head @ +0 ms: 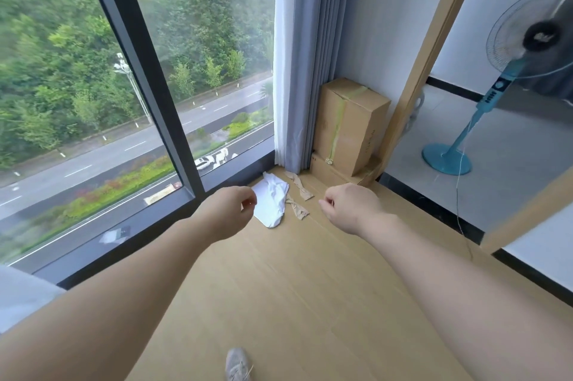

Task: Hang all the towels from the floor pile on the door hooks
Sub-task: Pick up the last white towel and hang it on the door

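Floor (294, 287): pale wood-look planks, matt, smooth, fine seams. White towel (273, 201): soft cloth, creased, matt. At its 3 o'clock, beige cloth strips (299, 191): thin, crumpled. Cardboard boxes (350, 123) at the towel's 1 o'clock: brown, matt, with yellowish tape (336, 132) down one seam. Curtain (305, 55) at 12 o'clock: grey-blue cloth, pleated, matt. Window frame (136, 49): dark, smooth, matt; material uncertain. Fan base (446, 159) at 3 o'clock: teal plastic, slight sheen, standing on smooth grey tiles (511, 169).

- Sleeve (21, 297): short, pale grey-white, on left upper arm.
- Forearms (139, 281): bare down to left grip (231, 210) and right grip (347, 207).
- Shoe (237, 363): pale grey, laced.
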`<state>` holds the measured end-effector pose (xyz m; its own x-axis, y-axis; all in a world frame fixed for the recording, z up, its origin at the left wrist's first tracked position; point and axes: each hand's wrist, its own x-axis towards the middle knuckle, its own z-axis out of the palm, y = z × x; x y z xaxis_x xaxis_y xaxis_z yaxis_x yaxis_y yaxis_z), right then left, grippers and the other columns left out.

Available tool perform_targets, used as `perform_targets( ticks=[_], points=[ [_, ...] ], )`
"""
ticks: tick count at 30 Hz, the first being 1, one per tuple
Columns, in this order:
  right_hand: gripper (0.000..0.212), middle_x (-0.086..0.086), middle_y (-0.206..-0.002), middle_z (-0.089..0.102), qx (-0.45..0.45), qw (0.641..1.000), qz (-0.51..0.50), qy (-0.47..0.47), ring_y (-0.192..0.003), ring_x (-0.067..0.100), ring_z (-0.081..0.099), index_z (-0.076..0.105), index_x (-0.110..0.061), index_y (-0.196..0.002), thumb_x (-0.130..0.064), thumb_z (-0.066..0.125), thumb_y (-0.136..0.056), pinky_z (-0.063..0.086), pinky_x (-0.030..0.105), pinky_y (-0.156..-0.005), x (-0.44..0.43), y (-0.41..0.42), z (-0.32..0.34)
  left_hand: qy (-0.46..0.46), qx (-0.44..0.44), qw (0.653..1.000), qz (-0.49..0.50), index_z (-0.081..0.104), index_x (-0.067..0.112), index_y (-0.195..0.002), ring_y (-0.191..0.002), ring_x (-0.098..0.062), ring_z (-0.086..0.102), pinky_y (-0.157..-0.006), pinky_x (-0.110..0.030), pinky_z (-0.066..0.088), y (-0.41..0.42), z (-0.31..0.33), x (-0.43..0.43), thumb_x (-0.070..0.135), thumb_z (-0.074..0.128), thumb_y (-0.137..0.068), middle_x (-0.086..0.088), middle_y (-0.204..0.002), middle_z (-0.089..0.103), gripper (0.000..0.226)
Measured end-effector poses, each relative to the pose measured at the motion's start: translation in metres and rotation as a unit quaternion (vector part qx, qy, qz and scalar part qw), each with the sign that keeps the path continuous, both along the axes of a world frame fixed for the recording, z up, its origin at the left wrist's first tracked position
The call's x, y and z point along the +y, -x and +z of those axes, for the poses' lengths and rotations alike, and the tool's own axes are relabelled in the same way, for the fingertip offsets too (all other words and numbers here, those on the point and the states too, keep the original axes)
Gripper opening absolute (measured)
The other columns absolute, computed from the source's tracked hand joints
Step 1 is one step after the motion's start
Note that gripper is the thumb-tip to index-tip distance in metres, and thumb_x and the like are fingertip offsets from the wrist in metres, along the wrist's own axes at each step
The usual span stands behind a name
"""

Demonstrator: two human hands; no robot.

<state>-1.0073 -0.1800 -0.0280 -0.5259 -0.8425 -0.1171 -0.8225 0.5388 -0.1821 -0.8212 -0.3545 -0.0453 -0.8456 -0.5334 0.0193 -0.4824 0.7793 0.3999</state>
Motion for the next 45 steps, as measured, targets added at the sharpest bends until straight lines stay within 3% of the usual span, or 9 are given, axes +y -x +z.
perform_targets(
  ticks=[4,17,25,36,41,45],
  points=[
    [0.032,0.002,-0.087,0.062,0.010,1.000,0.008,-0.005,-0.081,0.025,0.058,0.062,-0.018,-0.085,-0.037,0.039,-0.097,0.049,0.033,-0.068,-0.060,0.033,-0.014,-0.011,-0.012,1.000,0.000,0.057,0.026,-0.088,-0.079,-0.015,0.054,-0.070,-0.028,0.046,0.033,-0.015,-0.057,0.019,0.047,-0.090,0.009,-0.085,0.057,0.012],
    [0.030,0.000,-0.090,0.064,-0.017,0.999,-0.015,-0.050,-0.081,0.022,0.060,0.063,-0.020,-0.092,-0.037,0.039,-0.097,0.049,0.031,-0.067,-0.242,0.119,-0.048,-0.062,-0.043,0.997,-0.012,0.058,0.025,-0.090,-0.081,-0.016,0.055,-0.072,-0.030,0.048,0.137,-0.053,-0.243,0.021,0.047,-0.090,0.009,-0.085,0.057,0.012],
    [0.027,0.000,-0.091,0.065,-0.041,0.998,-0.007,-0.056,-0.081,0.023,0.058,0.063,-0.020,-0.094,-0.033,0.040,-0.096,0.044,0.031,-0.064,-0.298,0.185,-0.079,-0.077,-0.066,0.995,0.000,0.055,0.026,-0.092,-0.081,-0.015,0.052,-0.069,-0.025,0.039,0.204,-0.083,-0.292,0.018,0.045,-0.089,0.012,-0.085,0.052,0.013],
    [0.024,0.001,-0.097,0.066,-0.096,0.993,0.041,-0.063,-0.086,0.024,0.060,0.064,-0.019,-0.095,-0.032,0.043,-0.094,0.052,0.034,-0.073,-0.371,0.347,-0.122,-0.080,-0.110,0.987,0.083,0.058,0.020,-0.109,-0.084,-0.018,0.052,-0.076,-0.031,0.047,0.338,-0.101,-0.337,0.018,0.044,-0.091,0.008,-0.089,0.054,0.023],
    [0.024,0.002,-0.100,0.066,-0.104,0.988,0.064,-0.092,-0.089,0.025,0.059,0.063,-0.020,-0.099,-0.033,0.044,-0.094,0.048,0.031,-0.070,-0.398,0.402,-0.142,-0.104,-0.109,0.983,0.107,0.055,0.019,-0.117,-0.084,-0.015,0.049,-0.070,-0.027,0.039,0.378,-0.115,-0.343,0.017,0.044,-0.092,0.008,-0.094,0.052,0.027],
    [0.027,0.003,-0.106,0.065,-0.110,0.983,0.087,-0.121,-0.093,0.026,0.059,0.062,-0.018,-0.105,-0.035,0.043,-0.096,0.045,0.030,-0.069,-0.423,0.425,-0.152,-0.126,-0.113,0.977,0.128,0.055,0.020,-0.120,-0.086,-0.014,0.051,-0.074,-0.027,0.044,0.398,-0.131,-0.358,0.019,0.043,-0.093,0.010,-0.097,0.051,0.030]
  ],
)
